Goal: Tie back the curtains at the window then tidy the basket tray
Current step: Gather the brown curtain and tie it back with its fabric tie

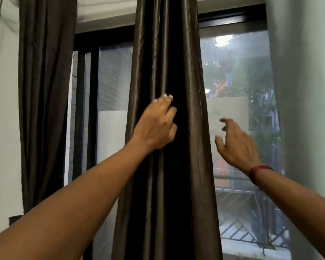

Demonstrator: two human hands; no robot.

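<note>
Two hands up at the window, apart. Left hand [156,126] lies on the front of the curtain [167,53], fingertips on a fold; pinching it or only touching, cannot tell. Right hand [236,145] holds nothing, fingers spread and loosely bent, just beside the curtain's right edge and in front of the glass [233,81], not touching cloth. Red band [257,170] on the right wrist.

Curtain hangs as a bunched column mid-window, long axis vertical, straight ahead of the person between the two hands. Left hand is already on it and right hand is off to its right, so gathering likely means the right hand coming in leftward round the edge. No tie seen on this curtain. Fabric is dark brown, shiny and slippery-looking.

Side curtain [43,91] hangs far left against the wall. Dark frame [94,109] between them. Pale wall [304,109] on the right. Grille [242,231] and trees outside, blurred. Basket tray not in view; tying not yet done.
</note>
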